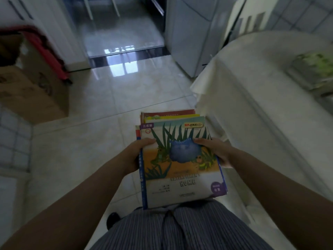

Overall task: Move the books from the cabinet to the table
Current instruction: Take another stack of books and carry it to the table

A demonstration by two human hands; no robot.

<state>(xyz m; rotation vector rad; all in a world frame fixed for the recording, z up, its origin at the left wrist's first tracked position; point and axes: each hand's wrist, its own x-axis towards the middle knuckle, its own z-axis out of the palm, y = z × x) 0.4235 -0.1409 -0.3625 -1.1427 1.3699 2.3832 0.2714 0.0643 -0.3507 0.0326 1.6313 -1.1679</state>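
Now both hands' grip clamps book stack [177,159], left hand [137,156], right hand [214,150], cover reads "HOME"

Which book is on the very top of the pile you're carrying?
The one with the blue spiky creature among green leaves and the word HOME below. It lies over the others, whose yellow and red edges only peek out at the far end.

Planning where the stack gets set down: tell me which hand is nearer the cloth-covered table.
Right. The right hand grips the book stack's right edge, beside the table; the left hand grips the far edge, the stack between.
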